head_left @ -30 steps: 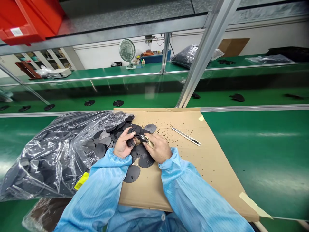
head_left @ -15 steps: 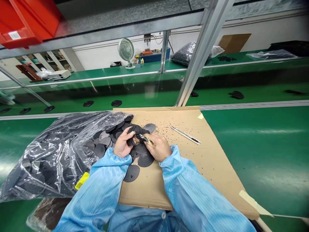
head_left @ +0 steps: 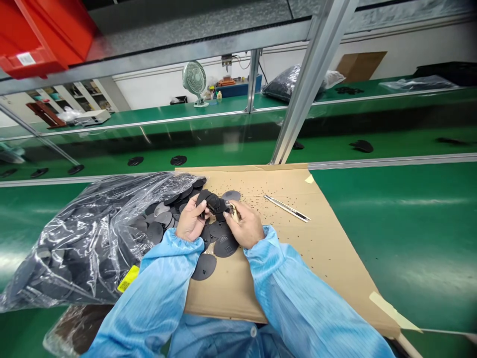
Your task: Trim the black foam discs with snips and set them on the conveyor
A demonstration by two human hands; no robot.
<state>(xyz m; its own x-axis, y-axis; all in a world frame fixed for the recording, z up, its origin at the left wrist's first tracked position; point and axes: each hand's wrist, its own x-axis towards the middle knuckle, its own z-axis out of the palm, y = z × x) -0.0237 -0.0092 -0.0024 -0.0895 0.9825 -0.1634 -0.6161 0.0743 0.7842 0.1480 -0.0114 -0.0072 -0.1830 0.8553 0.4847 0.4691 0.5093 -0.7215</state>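
Note:
My left hand (head_left: pixel 190 222) is closed on several flat black discs (head_left: pixel 212 202), held fanned out above the cardboard. In my right hand (head_left: pixel 246 224) is a small pair of pliers or nippers with cream handles (head_left: pixel 235 214); its head meets the right edge of the held discs, and the jaws are partly hidden. Beneath both hands lie loose black discs, one with raised marks (head_left: pixel 225 246) and another nearer me with a small hole or stud (head_left: pixel 204 267). A clear plastic bag (head_left: pixel 82 243) full of such discs spills open beside my left hand.
A slim cutter knife (head_left: pixel 286 208) lies on the taped cardboard sheet (head_left: pixel 316 268), among scattered black crumbs (head_left: pixel 253 191). A metal post (head_left: pixel 313 74) rises behind the cardboard. Black parts (head_left: pixel 179 160) rest on the green belt beyond. A red bin (head_left: pixel 48 40) sits on the overhead shelf.
The held discs have turned in my left hand, showing more of their flat faces. My right hand has rotated, swinging the tool's handles more upright and its head slightly right.

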